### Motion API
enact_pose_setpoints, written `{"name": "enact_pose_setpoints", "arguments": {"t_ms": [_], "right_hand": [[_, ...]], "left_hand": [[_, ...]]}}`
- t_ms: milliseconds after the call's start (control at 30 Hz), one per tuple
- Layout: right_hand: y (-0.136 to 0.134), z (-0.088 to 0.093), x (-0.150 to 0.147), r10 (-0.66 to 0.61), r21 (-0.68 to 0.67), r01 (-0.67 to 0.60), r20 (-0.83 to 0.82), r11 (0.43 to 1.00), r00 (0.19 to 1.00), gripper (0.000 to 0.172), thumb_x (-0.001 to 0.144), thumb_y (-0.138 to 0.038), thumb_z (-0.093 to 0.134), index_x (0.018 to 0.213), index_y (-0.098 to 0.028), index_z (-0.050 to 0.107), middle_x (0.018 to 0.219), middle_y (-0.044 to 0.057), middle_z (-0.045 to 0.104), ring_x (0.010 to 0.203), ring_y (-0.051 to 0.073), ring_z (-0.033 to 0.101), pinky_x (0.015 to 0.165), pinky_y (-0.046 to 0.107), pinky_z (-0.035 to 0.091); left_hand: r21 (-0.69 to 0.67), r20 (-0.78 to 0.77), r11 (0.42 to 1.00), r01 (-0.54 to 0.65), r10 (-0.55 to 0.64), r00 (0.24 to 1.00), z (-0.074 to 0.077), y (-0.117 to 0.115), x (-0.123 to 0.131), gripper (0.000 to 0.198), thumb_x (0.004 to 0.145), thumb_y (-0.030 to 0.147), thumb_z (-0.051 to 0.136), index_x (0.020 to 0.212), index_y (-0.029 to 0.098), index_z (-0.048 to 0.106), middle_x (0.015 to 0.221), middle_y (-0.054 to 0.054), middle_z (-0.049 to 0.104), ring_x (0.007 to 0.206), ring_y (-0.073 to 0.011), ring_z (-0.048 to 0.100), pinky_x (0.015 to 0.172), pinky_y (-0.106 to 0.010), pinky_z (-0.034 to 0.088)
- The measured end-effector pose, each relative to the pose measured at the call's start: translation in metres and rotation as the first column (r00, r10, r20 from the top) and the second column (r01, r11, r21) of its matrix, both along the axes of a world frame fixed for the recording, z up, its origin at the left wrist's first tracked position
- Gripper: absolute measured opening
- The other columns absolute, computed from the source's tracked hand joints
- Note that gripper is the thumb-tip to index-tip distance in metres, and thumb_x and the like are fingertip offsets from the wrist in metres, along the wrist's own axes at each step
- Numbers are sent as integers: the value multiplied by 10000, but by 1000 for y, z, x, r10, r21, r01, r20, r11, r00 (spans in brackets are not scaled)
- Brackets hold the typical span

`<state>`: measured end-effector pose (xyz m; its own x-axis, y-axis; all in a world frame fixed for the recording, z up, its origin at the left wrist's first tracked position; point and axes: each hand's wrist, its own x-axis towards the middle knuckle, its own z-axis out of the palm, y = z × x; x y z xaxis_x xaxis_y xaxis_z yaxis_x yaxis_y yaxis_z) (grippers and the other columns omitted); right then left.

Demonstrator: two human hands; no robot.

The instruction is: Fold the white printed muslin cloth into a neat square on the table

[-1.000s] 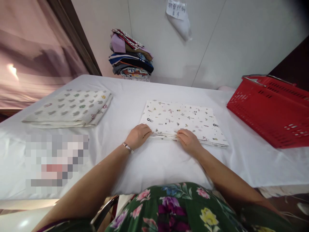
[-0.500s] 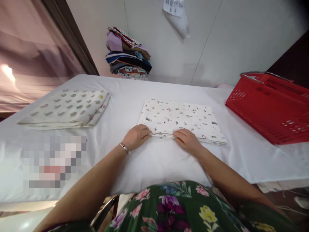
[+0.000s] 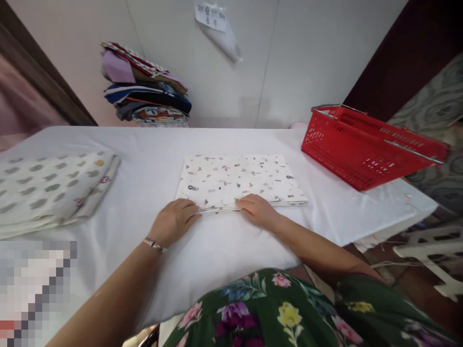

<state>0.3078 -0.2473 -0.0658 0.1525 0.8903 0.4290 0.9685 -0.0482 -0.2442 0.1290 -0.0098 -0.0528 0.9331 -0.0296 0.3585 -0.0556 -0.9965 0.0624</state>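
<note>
A white cloth (image 3: pixel 235 180) with small scattered prints lies folded flat in a rectangle on the table in front of me. Its layers show along the near edge. My left hand (image 3: pixel 175 221), with a metal band at the wrist, is closed on that edge near the left corner. Further right, my right hand (image 3: pixel 259 212) pinches the same edge about midway along, thumb below and fingers on top. The fingertips of both hands are partly hidden at the fold.
On the left lies another folded cloth (image 3: pixel 50 188) with grey spots. A red basket (image 3: pixel 361 149) stands on the white-covered table (image 3: pixel 144 159) at the right. Stacked fabrics (image 3: pixel 148 86) rise beyond the far edge. A blurred-out patch (image 3: pixel 32 289) covers the lower left.
The view has turned to the right, so the cloths and basket sit further left in it. Both hands keep their hold on the cloth's near edge; its fold looks the same.
</note>
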Motion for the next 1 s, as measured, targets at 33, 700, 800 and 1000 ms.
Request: {"name": "enact_pose_setpoints", "arguments": {"t_ms": [33,700,800,1000], "right_hand": [[-6,3,4,0,-7,0,-24,1000,1000,237,890,-198,417,1032,-179,606,1025,73,636,967,173,538,832,332,443],[-97,12,52,-328,-127,332,49,935,943,241,895,-243,438,1000,-196,650,1019,66,634,959,197,540,843,365,451],[-98,17,54,-277,-184,283,61,941,959,241,889,-245,452,1027,-195,643,1040,69,626,972,197,537,840,358,452],[-94,20,53,-309,-231,335,141,913,940,237,891,-228,448,1022,-196,643,1028,67,630,946,200,546,798,349,450]], "left_hand": [[3,0,1000,2,-2,1000,0,1,0,243,877,352,440,903,219,642,962,-46,646,929,-193,565,814,-333,441],[-73,13,990,-121,122,992,2,-3,3,267,891,374,390,873,233,616,918,-20,655,898,-170,581,802,-301,435],[-73,13,991,-109,110,994,3,-2,3,279,892,376,386,873,226,620,922,-29,655,892,-174,584,793,-307,441],[-86,11,992,-91,92,996,4,-1,3,274,893,360,390,884,212,620,932,-36,658,899,-177,583,795,-313,443]]}}
